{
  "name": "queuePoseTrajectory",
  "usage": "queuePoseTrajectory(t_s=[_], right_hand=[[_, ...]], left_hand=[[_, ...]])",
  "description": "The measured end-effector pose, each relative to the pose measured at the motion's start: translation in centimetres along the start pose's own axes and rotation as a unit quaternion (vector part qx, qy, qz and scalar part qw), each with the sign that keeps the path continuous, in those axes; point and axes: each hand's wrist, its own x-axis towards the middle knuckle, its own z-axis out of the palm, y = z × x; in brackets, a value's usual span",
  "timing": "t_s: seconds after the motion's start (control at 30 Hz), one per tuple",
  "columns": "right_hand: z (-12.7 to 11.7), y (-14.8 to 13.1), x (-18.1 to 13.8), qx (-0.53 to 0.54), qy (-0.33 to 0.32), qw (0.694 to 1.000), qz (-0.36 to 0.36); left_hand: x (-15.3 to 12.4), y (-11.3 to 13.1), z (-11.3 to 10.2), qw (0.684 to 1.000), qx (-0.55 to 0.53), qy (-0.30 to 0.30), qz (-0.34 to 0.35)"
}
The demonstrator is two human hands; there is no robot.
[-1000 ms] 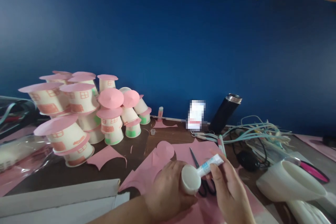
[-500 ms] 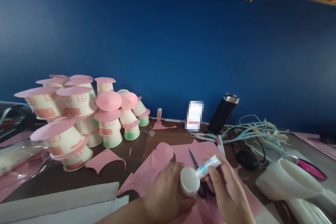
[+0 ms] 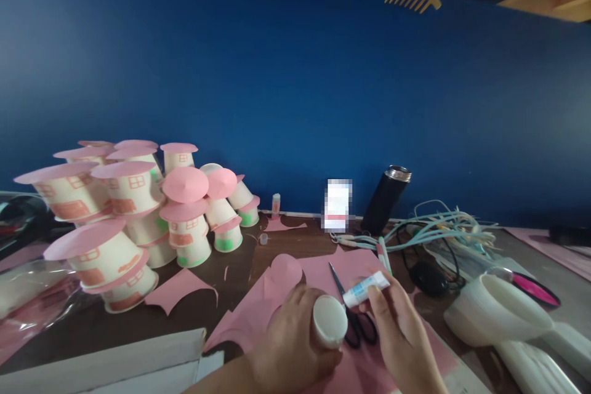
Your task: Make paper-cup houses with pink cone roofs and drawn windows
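Observation:
My left hand [image 3: 290,335] is wrapped round a white paper cup [image 3: 330,321], whose round end faces up toward me. Between the thumb and fingers of my right hand [image 3: 397,326] is a white glue stick with blue print [image 3: 364,289]. Its tip points left, just above and apart from the cup's edge. Black-handled scissors [image 3: 360,327] lie under the glue stick on pink paper sheets [image 3: 314,268], partly hidden by my hands.
Stacked paper cups with pink paper roofs [image 3: 129,188] stand at left. Behind are a small capped stick [image 3: 276,204], a lit screen [image 3: 338,204] and a black flask [image 3: 385,200]. Cables [image 3: 434,231], a mouse [image 3: 429,278] and a sleeve of white cups [image 3: 494,314] lie right; a cardboard box [image 3: 106,360] sits front left.
The glue stick has come away from the cup's rim, where its tip was touching. The cup has turned slightly in my left hand, and the whole view has shifted a little.

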Motion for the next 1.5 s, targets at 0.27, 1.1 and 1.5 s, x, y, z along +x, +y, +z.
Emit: queuePoseTrajectory(t_s=[0.27,1.1,1.5], right_hand=[[-0.4,-0.4,-0.3,0.037,0.000,0.999,0.010],[-0.3,1.1,-0.2,-0.055,-0.010,0.997,-0.056],[-0.2,0.5,-0.1,0.034,0.019,0.999,0.005]], left_hand=[[0.1,-0.4,0.1,1.000,-0.007,-0.003,-0.014],[0.1,-0.9,0.7,0.997,0.057,0.007,-0.056],[0.1,-1.2,1.1,1.000,0.019,0.021,-0.009]])
